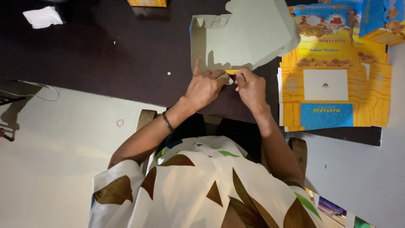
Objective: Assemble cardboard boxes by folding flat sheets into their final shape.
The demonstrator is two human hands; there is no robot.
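Dark table (105, 55) with cardboard box blanks (333, 90)

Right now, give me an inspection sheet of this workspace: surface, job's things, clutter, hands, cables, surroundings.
Surface: dark table, edge toward the person.
Job's things: grey unfolded carton blank, printed side down, near flap pressed at the table.
Clutter: stack of flat yellow and blue printed cartons at the right; crumpled white paper far left; small white speck on the table.
Hands: left hand flat on the blank's flap, index finger raised; right hand pinching the flap edge.
Cables: thin white wire at the left table edge.
Surroundings: pale floor; red rubber band on it.
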